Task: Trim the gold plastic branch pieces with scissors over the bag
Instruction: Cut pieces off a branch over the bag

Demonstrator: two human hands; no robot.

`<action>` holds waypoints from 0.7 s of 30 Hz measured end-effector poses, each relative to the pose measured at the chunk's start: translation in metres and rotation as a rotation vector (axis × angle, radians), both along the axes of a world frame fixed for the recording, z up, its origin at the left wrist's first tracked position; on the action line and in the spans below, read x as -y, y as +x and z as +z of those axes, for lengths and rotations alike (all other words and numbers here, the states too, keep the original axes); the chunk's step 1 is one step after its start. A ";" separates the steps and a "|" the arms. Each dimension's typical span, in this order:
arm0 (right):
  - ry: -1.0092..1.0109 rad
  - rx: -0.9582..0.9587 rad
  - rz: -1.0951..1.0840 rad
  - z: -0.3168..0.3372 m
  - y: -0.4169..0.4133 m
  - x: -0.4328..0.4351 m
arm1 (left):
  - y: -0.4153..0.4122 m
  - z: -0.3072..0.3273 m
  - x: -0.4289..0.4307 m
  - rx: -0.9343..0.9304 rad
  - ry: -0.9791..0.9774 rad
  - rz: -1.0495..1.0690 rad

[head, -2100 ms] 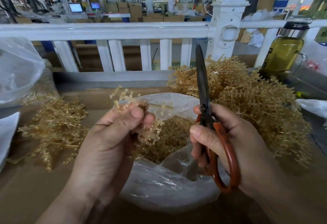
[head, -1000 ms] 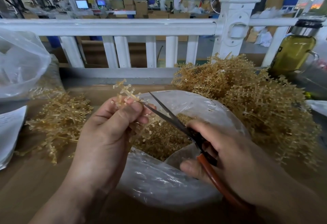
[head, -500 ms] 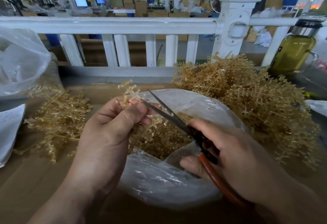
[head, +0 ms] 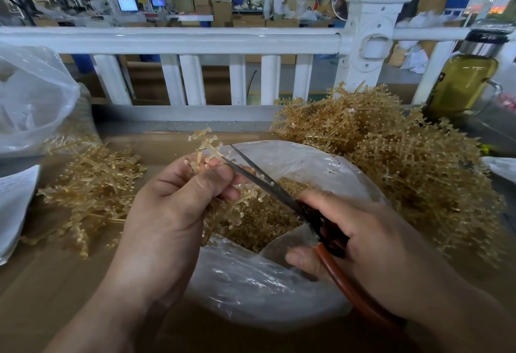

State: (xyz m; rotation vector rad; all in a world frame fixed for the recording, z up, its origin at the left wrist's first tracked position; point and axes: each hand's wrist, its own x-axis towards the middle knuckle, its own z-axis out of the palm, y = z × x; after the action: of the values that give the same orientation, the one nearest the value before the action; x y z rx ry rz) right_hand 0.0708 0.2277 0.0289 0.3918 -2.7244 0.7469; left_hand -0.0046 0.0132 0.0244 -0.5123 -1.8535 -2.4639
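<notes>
My left hand (head: 173,207) pinches a gold plastic branch piece (head: 205,144) above the clear plastic bag (head: 268,283). Its knobbed tips stick up past my fingers. My right hand (head: 363,238) grips the scissors (head: 268,182) by their orange-brown handles. The dark blades are parted and point up-left, with their tips at the branch beside my left thumb. Inside the bag lies a heap of small gold trimmings (head: 265,218).
A big pile of gold branches (head: 391,163) lies right of the bag, a smaller pile (head: 92,185) to the left. A white railing (head: 195,42) runs across the back. A bottle of yellow-green liquid (head: 460,82) stands far right. Another clear bag (head: 30,96) sits far left.
The scissors swung down from upright to point at the branch in my left hand, blades parted. Since half a second ago both hands have hardly moved.
</notes>
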 end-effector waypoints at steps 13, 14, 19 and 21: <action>-0.027 0.008 0.032 -0.001 -0.001 0.002 | 0.002 -0.001 0.002 0.038 0.018 0.010; -0.030 0.008 0.031 -0.001 -0.001 0.002 | 0.002 -0.001 0.002 0.044 0.025 0.010; -0.031 0.008 0.037 -0.003 -0.002 0.001 | 0.003 0.000 0.002 0.048 0.038 0.012; -0.029 0.005 0.036 -0.003 -0.002 0.001 | 0.003 0.000 0.002 0.043 0.028 0.006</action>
State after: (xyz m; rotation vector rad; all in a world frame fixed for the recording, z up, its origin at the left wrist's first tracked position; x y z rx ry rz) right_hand 0.0691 0.2269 0.0258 0.4347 -2.7140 0.7975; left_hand -0.0019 0.0110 0.0240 -0.4561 -1.8293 -2.5130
